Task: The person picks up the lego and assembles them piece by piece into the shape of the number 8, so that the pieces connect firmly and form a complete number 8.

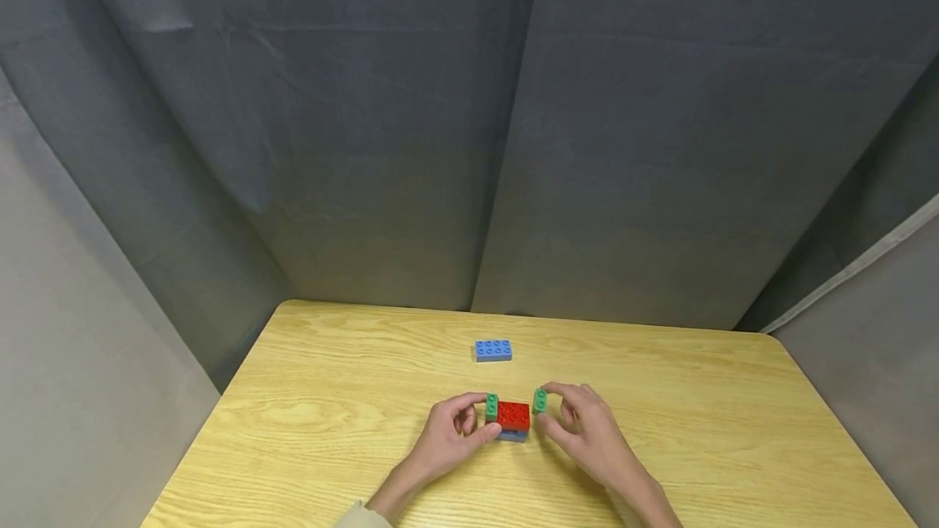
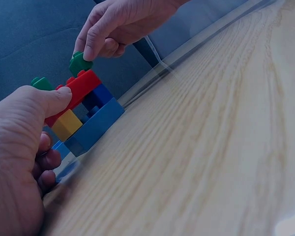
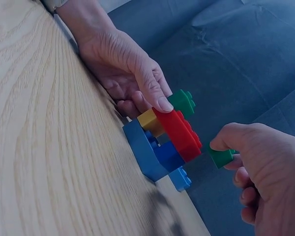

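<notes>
A small stack of toy building bricks stands on the table: a blue base brick (image 3: 142,152), a yellow brick (image 3: 151,122) and a dark blue brick (image 3: 168,156) over its ends, and a red brick (image 1: 513,415) bridging them. One green brick (image 1: 491,407) sits on the red brick's left end. My left hand (image 1: 451,434) grips the stack at that end, thumb against the red brick's near side. Between thumb and index finger, my right hand (image 1: 592,432) pinches another green brick (image 1: 540,400), held just off the red brick's right end.
Farther back on the wooden table (image 1: 352,398) lies a separate blue brick (image 1: 493,350) with its studs up. Grey curtains (image 1: 381,145) hang behind the table and at both sides.
</notes>
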{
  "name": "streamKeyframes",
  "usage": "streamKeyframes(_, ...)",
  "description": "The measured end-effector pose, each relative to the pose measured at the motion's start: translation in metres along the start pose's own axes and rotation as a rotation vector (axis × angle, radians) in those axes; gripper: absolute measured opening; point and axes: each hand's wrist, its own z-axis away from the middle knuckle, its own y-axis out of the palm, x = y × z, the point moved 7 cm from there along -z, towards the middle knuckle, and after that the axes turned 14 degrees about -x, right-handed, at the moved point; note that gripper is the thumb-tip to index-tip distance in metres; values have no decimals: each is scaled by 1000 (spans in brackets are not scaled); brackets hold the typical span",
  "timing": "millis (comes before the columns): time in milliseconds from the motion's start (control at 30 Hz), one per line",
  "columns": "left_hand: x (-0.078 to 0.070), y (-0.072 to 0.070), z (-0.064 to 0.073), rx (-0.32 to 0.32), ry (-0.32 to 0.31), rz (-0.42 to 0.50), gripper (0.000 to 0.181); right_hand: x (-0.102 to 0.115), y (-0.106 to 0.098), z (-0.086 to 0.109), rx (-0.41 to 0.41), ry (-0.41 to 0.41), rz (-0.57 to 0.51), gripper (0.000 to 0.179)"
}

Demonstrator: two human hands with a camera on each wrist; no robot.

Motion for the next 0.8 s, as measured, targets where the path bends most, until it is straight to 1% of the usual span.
streamKeyframes(100, 1, 0, 0, -2, -6, -1, 44, 1, 0, 0, 10, 1, 4, 37)
streamKeyframes(300, 0, 0, 0, 1, -9, 5, 46, 5, 1, 0, 1, -40, -14, 36)
streamKeyframes(467, -1, 1, 1, 10, -3, 6, 46, 6, 4, 1, 21, -32, -46, 34)
streamKeyframes(800, -1, 1, 0, 14, 24, 3, 42, 7, 9, 4, 70, -5, -54, 35)
